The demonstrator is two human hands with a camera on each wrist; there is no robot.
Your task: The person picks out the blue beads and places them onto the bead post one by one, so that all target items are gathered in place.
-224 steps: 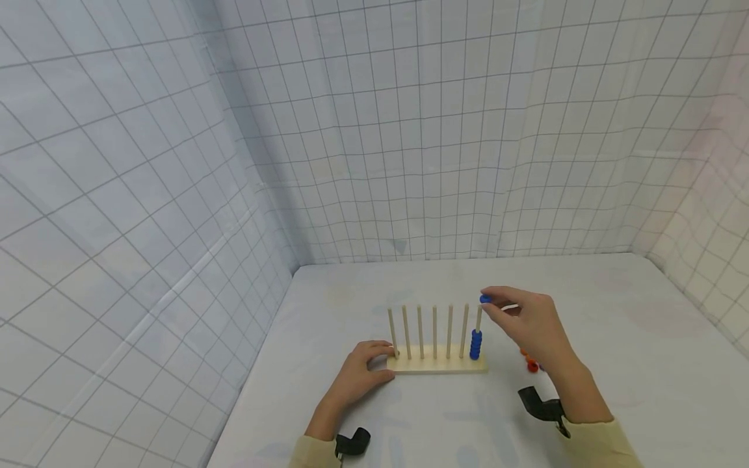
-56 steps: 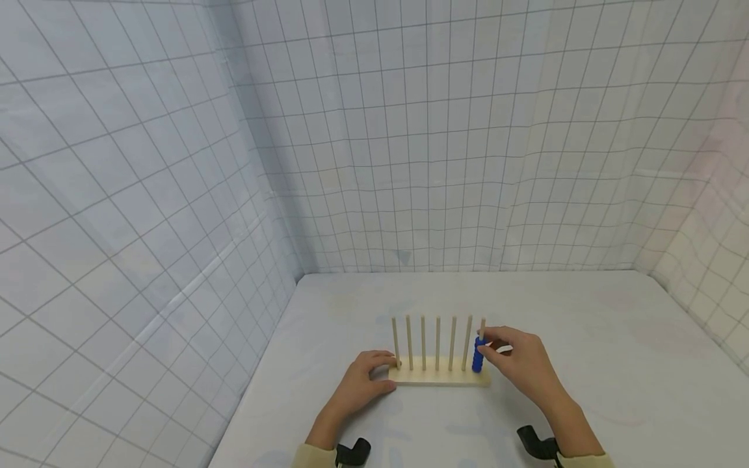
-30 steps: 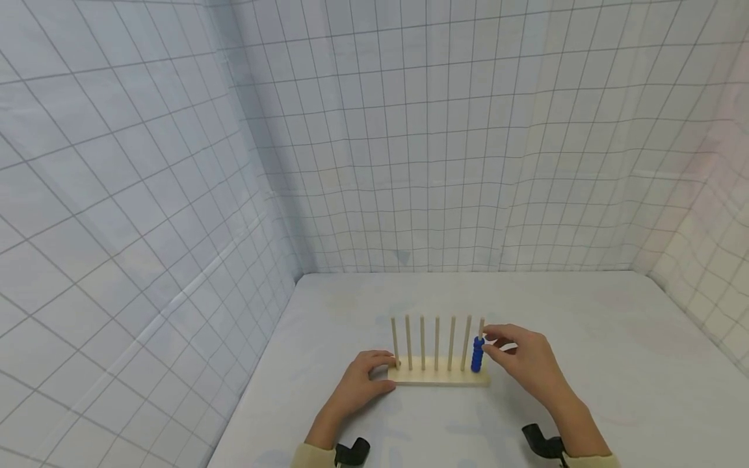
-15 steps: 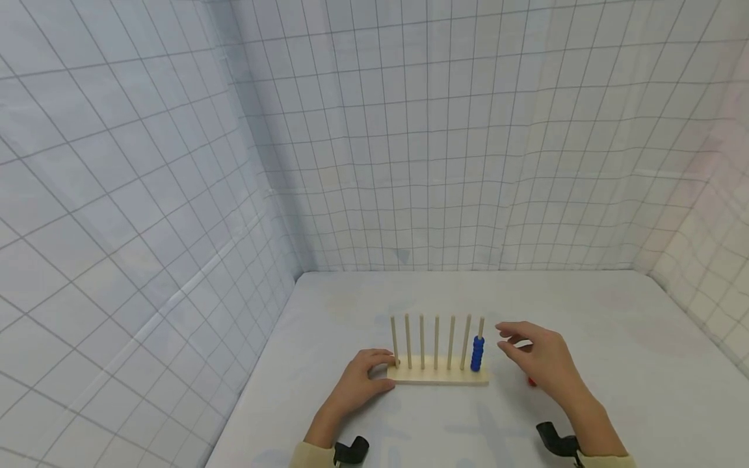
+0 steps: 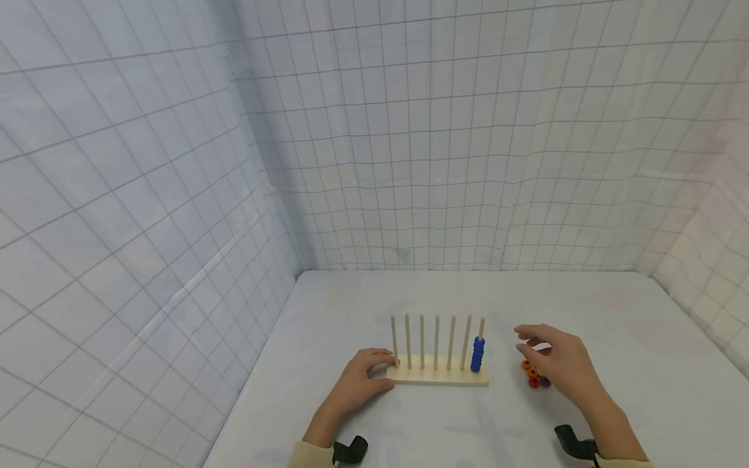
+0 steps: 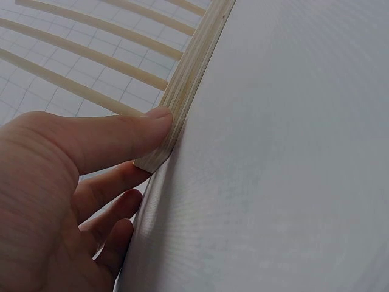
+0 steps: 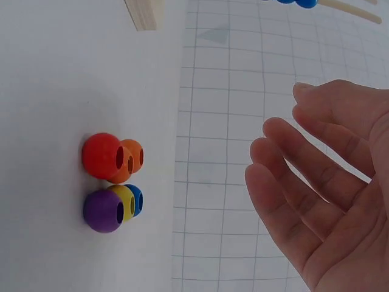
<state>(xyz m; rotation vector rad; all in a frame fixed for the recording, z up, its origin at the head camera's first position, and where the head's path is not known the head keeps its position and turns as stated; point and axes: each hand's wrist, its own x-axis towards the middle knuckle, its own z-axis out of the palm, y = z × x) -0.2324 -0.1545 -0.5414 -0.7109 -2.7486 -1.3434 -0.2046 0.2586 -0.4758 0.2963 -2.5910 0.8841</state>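
A pale wooden pegboard with a row of upright pegs stands on the table. Its rightmost peg carries a stack of blue beads; the other pegs are bare. My left hand grips the board's left end, the thumb on its front edge and fingers around the end. Right of the board, my right hand hovers with relaxed fingers and nothing between them. Below it lie loose beads: red, purple, yellow, blue and two orange.
A white table spreads around the board. White grid-patterned cloth walls rise behind it and at both sides. A black wrist camera sits on the right wrist, another black camera on the left.
My right hand has threaded a blue bead onto the rightmost peg, making the stack taller, let go and moved right, uncovering the loose beads. My left hand stays on the board.
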